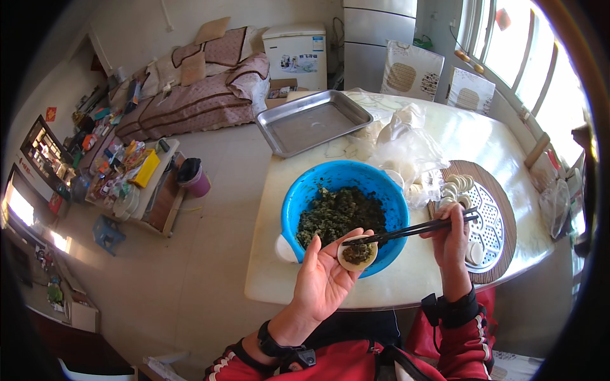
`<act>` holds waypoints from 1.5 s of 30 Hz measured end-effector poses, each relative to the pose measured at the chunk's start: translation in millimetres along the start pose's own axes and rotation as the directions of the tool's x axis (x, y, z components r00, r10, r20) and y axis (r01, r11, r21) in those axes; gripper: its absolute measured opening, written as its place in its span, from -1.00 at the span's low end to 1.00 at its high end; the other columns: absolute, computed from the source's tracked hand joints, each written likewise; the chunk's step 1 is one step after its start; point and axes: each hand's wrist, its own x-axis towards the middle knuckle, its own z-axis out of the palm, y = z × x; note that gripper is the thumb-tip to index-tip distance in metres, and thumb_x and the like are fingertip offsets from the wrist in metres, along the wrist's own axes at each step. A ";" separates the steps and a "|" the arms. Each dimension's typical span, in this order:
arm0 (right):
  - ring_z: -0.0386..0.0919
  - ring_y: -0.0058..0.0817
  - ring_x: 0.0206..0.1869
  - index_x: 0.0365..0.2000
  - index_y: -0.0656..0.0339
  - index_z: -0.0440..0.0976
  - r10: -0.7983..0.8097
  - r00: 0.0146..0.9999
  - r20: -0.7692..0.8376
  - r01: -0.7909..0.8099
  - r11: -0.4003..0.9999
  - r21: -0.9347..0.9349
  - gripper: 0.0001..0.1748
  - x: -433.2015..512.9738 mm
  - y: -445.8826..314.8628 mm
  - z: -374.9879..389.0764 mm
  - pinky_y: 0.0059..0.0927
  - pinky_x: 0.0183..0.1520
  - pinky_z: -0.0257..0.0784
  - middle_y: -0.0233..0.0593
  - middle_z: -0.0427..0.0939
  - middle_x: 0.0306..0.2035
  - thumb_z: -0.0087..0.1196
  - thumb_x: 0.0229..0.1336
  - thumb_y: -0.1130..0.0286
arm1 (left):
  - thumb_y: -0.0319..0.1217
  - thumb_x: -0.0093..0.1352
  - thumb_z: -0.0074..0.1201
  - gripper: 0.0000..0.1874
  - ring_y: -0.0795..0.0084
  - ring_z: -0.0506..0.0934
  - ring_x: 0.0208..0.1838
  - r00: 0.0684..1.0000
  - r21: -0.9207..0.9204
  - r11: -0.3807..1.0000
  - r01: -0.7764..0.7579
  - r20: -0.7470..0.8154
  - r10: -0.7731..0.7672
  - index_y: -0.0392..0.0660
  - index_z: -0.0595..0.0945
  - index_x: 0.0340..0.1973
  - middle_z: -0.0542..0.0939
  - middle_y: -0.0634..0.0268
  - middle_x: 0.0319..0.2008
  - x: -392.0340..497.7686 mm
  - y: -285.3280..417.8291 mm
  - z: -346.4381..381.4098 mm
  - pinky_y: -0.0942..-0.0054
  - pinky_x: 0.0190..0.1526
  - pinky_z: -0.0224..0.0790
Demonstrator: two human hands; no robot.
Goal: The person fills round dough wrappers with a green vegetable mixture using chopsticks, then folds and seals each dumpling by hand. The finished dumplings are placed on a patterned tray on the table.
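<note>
My left hand (325, 283) is palm up with a round dough wrapper (370, 262) resting on its fingers. A mound of dark green filling (356, 255) sits on the wrapper. In my right hand (448, 240) is a pair of black chopsticks (412, 230), their tips touching the filling on the wrapper. Just beyond my left hand stands a blue plastic basin (289, 214) with chopped green filling (340, 212) inside. To the right lies a perforated metal steamer plate (493, 228) with several folded dumplings (457, 185) and a few flat wrappers (474, 253); my right hand hides part of it.
A brown woven mat (508, 243) lies under the steamer plate. Clear plastic bags with wrappers (410, 147) sit behind the basin. A stainless steel tray (314, 124) rests on the far left of the table (274, 281). Patterned chairs (411, 71) stand beyond the table.
</note>
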 end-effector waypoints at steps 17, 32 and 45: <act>0.47 -0.42 -0.65 -0.38 0.22 0.25 0.013 1.000 -0.027 -0.012 0.999 0.036 -0.66 -8.9 -9.7 -4.6 -0.46 -0.63 0.52 -0.23 0.35 -0.44 -0.26 0.46 0.19 | 0.02 0.55 -0.49 -0.29 -0.04 0.17 0.44 0.996 -0.011 0.996 -0.091 -0.014 0.091 -0.43 0.25 0.28 0.20 -0.18 0.36 -2.4 2.0 0.4 0.11 0.42 0.09; 0.41 -0.53 -0.56 -0.47 0.28 0.33 -0.104 0.994 -0.032 0.104 0.995 -0.003 -0.69 -5.6 -28.5 -6.6 -0.51 -0.62 0.51 -0.26 0.36 -0.50 -0.16 0.41 0.34 | 0.03 0.54 -0.46 -0.29 0.02 0.12 0.47 0.978 -0.014 0.978 -0.210 -0.002 0.210 -0.38 0.26 0.29 0.21 -0.09 0.37 -3.5 -0.8 -2.3 0.15 0.44 0.04; 0.62 -0.42 -0.58 -0.43 0.34 0.42 -0.038 0.998 -0.040 0.017 0.897 -0.443 -0.65 -8.0 -15.7 -1.1 -0.53 -0.52 0.56 -0.20 0.52 -0.57 -0.15 0.42 0.31 | -0.19 0.56 -0.37 -0.47 0.00 0.19 0.43 0.987 0.090 0.984 -0.156 -0.010 0.157 -0.38 0.31 0.25 0.25 -0.11 0.35 -8.9 -1.9 -0.1 0.16 0.41 0.14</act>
